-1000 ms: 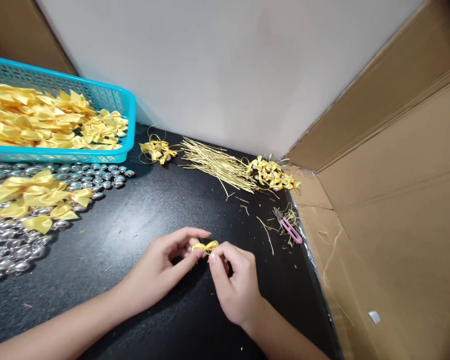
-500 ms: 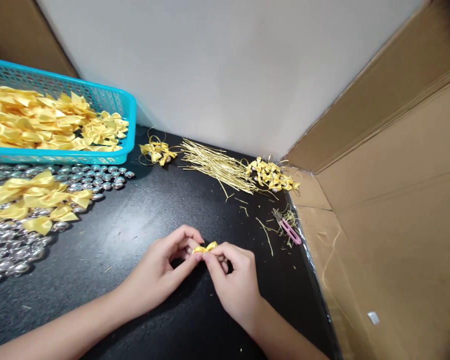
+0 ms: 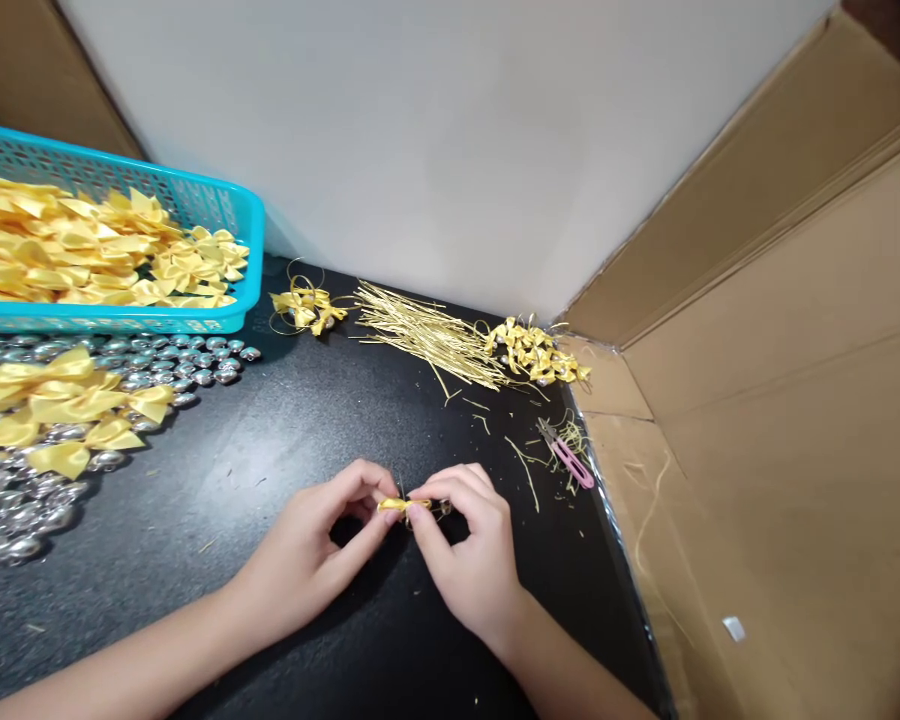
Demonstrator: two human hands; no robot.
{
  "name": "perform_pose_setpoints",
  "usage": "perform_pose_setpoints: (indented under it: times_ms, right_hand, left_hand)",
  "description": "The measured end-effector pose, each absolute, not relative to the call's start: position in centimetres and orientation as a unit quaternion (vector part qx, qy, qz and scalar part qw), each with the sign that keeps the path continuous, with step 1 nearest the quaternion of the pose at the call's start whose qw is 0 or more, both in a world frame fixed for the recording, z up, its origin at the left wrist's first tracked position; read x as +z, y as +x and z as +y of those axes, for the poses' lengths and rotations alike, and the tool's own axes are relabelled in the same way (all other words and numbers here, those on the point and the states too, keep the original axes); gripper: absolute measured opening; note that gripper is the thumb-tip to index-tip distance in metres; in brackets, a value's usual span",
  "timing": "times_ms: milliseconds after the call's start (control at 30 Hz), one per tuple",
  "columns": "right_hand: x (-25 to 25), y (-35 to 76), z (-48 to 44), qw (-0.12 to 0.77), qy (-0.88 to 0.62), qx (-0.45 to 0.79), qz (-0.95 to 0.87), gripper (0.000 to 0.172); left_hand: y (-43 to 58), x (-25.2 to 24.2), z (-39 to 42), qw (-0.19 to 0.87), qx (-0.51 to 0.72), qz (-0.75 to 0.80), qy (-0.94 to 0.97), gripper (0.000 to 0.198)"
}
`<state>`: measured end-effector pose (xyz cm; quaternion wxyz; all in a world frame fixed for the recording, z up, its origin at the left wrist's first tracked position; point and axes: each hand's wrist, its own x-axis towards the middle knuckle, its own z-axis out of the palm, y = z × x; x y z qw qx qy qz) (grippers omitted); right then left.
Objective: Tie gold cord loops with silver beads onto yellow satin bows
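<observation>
A small yellow ribbon bow (image 3: 397, 505) is pinched between my two hands, just above the black tabletop (image 3: 330, 430). My left hand (image 3: 326, 535) closes thumb and forefinger on the bow's left end. On its right end, my right hand (image 3: 469, 545) has thumb and fingertips pressed together. A thin cord loops below the bow, and a small shiny bit shows by the right fingers. What the curled fingers cover is hidden.
A turquoise basket (image 3: 252, 250) full of yellow bows stands at the back left. Silver beads (image 3: 15, 500) with loose bows (image 3: 75, 400) lie before it. Gold cords (image 3: 427, 335), finished-looking bows (image 3: 536, 350) and pink thread snips (image 3: 570, 462) lie right. Cardboard (image 3: 780, 400) borders the table.
My right fingers have lifted and spread slightly over the bow, which now lies flatter. A cord loop shows beneath it. The whole view has shifted a little.
</observation>
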<state>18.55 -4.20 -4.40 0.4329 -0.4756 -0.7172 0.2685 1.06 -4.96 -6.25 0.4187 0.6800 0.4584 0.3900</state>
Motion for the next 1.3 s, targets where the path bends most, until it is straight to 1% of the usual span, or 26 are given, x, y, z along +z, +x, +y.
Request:
perform_pose_setpoints:
  times_ms: [300, 367, 400, 467, 533, 600, 633, 667, 733, 833, 967, 1033, 1100, 1133, 1200, 1233, 1300]
  right_hand:
    - [-4.5, 18.5, -4.1, 0.393, -0.489, 0.283, -0.725, 0.015]
    - [-4.2, 19.8, -3.0, 0.392, -0.495, 0.248, -0.735, 0.013]
    - [-4.1, 20.8, -2.2, 0.398, -0.514, 0.211, -0.73, 0.011]
    - [-3.7, 23.7, -0.4, 0.388, -0.604, 0.118, -0.686, 0.009]
    - [-3.6, 26.9, 0.9, 0.302, -0.698, 0.039, -0.648, 0.012]
    - [-3.6, 29.5, 1.6, 0.191, -0.758, -0.007, -0.624, 0.018]
    - [-3.8, 30.5, 1.6, 0.149, -0.77, -0.019, -0.62, 0.019]
    - [-4.0, 31.2, 1.6, 0.123, -0.774, -0.024, -0.621, 0.018]
    - [-4.4, 31.8, 1.2, 0.109, -0.771, -0.027, -0.626, 0.017]
    - [-5.2, 31.8, 0.9, 0.121, -0.759, -0.031, -0.64, 0.017]
    - [-5.8, 31.7, 1.0, 0.15, -0.744, -0.045, -0.649, 0.022]
    - [-5.6, 31.6, 0.9, 0.17, -0.74, -0.053, -0.648, 0.025]
    - [-4.9, 31.2, 0.5, 0.214, -0.729, -0.045, -0.649, 0.024]
    - [-4.4, 30.8, 0.2, 0.244, -0.717, -0.029, -0.652, 0.024]
    - [-3.2, 29.5, -0.6, 0.351, -0.646, 0.088, -0.672, 0.02]
    - [-2.7, 28.7, -0.9, 0.368, -0.606, 0.153, -0.688, 0.02]
    - [-1.8, 27.0, -1.4, 0.343, -0.541, 0.244, -0.728, 0.017]
  left_hand:
    - [0.9, -6.3, -5.0, 0.401, 0.397, 0.466, 0.681, 0.001]
    - [0.9, -6.4, -4.9, 0.402, 0.398, 0.469, 0.678, 0.003]
    - [0.9, -6.4, -4.9, 0.403, 0.398, 0.471, 0.676, 0.004]
    - [0.9, -6.4, -4.9, 0.399, 0.399, 0.474, 0.676, 0.008]
    - [0.9, -6.4, -4.9, 0.385, 0.399, 0.473, 0.685, 0.011]
    - [0.9, -6.4, -4.9, 0.365, 0.4, 0.467, 0.699, 0.014]
    - [0.8, -6.5, -4.9, 0.356, 0.402, 0.463, 0.705, 0.016]
    - [0.8, -6.4, -4.9, 0.347, 0.405, 0.46, 0.71, 0.017]
    - [0.8, -6.4, -5.0, 0.332, 0.412, 0.454, 0.717, 0.019]
    - [0.8, -6.2, -4.9, 0.318, 0.416, 0.44, 0.73, 0.021]
    - [0.8, -6.0, -4.9, 0.314, 0.419, 0.422, 0.74, 0.022]
    - [0.8, -6.0, -5.0, 0.319, 0.418, 0.418, 0.741, 0.022]
    - [0.8, -6.1, -5.1, 0.327, 0.417, 0.418, 0.737, 0.023]
    - [0.8, -6.1, -5.2, 0.334, 0.417, 0.42, 0.734, 0.023]
    - [0.8, -6.2, -5.3, 0.351, 0.411, 0.424, 0.727, 0.022]
    - [0.8, -6.2, -5.3, 0.362, 0.406, 0.422, 0.725, 0.022]
    - [0.8, -6.2, -5.2, 0.392, 0.391, 0.414, 0.722, 0.022]
